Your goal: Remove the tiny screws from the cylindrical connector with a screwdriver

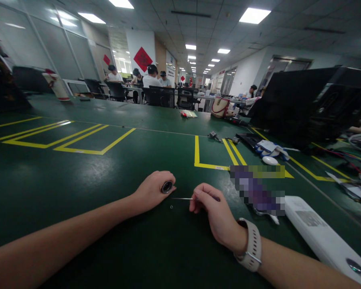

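My left hand (pixel 156 188) is closed around a dark round metal part (pixel 167 187) with a ring-shaped open end facing me. Most of that part is hidden inside the fist. In my right hand (pixel 209 204) is a thin metal-shafted tool (pixel 182 198), pinched between the fingers. Its shaft points left toward my left hand, and a dark end shows behind the thumb; it looks like a small screwdriver. On the green table (pixel 117 249), just below the shaft's tip, lies a tiny ring (pixel 171 207), perhaps a nut or washer.
Right of my hands are a long white device (pixel 321 237), a blurred-out purple item (pixel 254 190), a white mouse (pixel 270 160) and gloves (pixel 270 148). Small metal parts (pixel 214 136) lie farther back. Black equipment (pixel 301 100) stands at right. Yellow tape (pixel 212 166) marks the table. Several people sit beyond.
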Available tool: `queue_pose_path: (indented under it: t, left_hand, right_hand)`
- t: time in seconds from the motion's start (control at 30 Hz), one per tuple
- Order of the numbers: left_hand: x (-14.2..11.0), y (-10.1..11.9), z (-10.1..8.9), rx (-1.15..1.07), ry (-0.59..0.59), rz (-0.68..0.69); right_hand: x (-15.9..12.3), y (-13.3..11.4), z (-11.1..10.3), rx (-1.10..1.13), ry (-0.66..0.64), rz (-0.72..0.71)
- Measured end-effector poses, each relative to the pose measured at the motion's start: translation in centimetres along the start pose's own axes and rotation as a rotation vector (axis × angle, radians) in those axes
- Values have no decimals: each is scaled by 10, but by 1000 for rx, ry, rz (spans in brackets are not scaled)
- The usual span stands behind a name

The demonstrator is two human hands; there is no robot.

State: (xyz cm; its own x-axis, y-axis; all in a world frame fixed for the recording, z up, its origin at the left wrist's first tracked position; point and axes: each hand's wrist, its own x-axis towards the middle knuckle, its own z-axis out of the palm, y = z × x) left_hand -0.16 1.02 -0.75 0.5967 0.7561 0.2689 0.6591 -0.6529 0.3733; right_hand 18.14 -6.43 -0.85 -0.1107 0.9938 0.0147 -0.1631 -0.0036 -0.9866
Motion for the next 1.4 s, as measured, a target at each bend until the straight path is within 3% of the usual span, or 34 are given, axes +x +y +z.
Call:
queue_pose_path:
  t: [0.3,0.53,0.77,0.87,1.07,1.27,1.4]
  left_hand:
    - [0,1,-1,-29,-14,-59]
    - [0,2,0,-26,-2,-54]
    - [0,3,0,-4,10,-17]
    - [-1,4,0,6,4,0]
    - [-1,3,-1,5,-4,14]
    - [-2,3,0,-6,27,10]
    - [-3,3,-1,-14,51,40]
  right_hand:
    - [-2,1,-4,-68,-10,-91]
    - [-11,-12,4,-532,-111,-280]
    - [-12,-10,9,-742,-144,-409]
    - [-10,-11,8,-684,-145,-345]
    - [-4,-10,3,-338,-169,-127]
    - [-9,-8,2,-423,-82,-224]
    - [-7,-6,2,-357,-114,-170]
